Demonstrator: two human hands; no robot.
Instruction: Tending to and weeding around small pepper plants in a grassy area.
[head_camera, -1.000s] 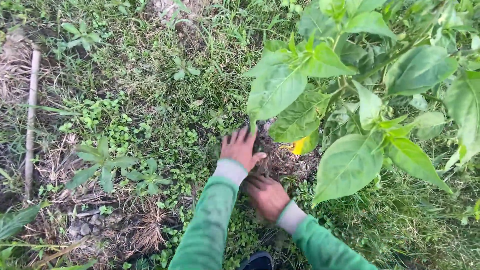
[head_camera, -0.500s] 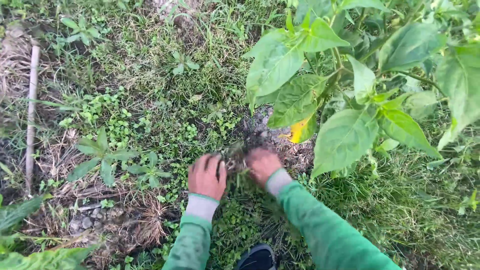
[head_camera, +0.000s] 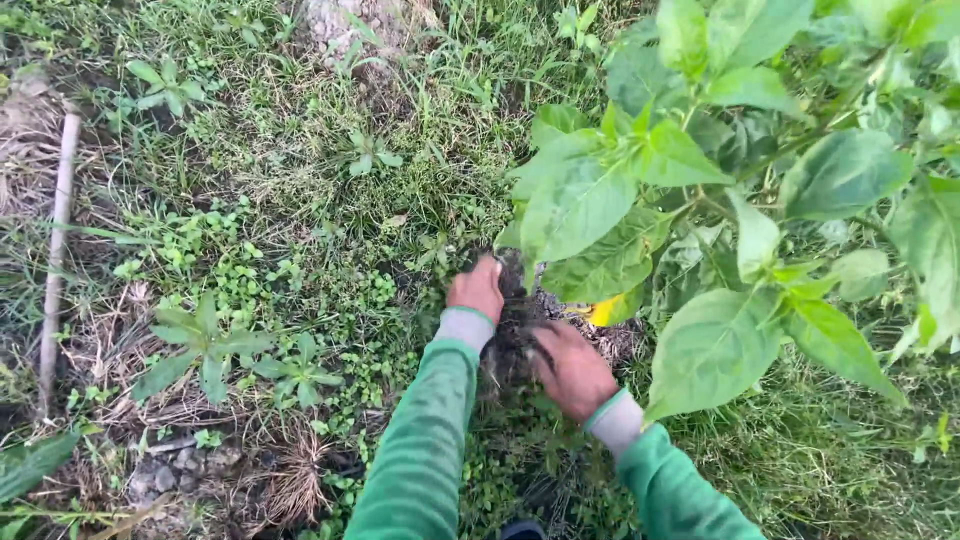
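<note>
Working at the foot of the broad-leaved plant (head_camera: 640, 200), I have my left hand (head_camera: 478, 288) pushed forward into the dark clump of weeds and roots (head_camera: 512, 335) by its base, and my right hand (head_camera: 572, 370) just behind it on the near side of the same clump. My left fingers are curled down into the tangle and seem clamped on it, though the tips are buried and I cannot see them; my right fingers (head_camera: 545, 345) are bent together against the clump, and whether they truly grip it I cannot tell. The clump sits between my two hands, right under the lowest leaves, beside a yellowed leaf (head_camera: 606, 310). Judging from the ground, a small patch at the stem is already scraped to dark soil, while the grass and low green weeds (head_camera: 330, 270) to the left and the grass on the right are untouched, so most of the clearing around the plant looks left to do. Compared with half a second ago, my hands were nearer me and side by side with a loose tuft between them; now the left one is reaching further up towards the stem and the right has dropped behind it. The pale stick (head_camera: 55, 250) at the far left lies as it did.
</note>
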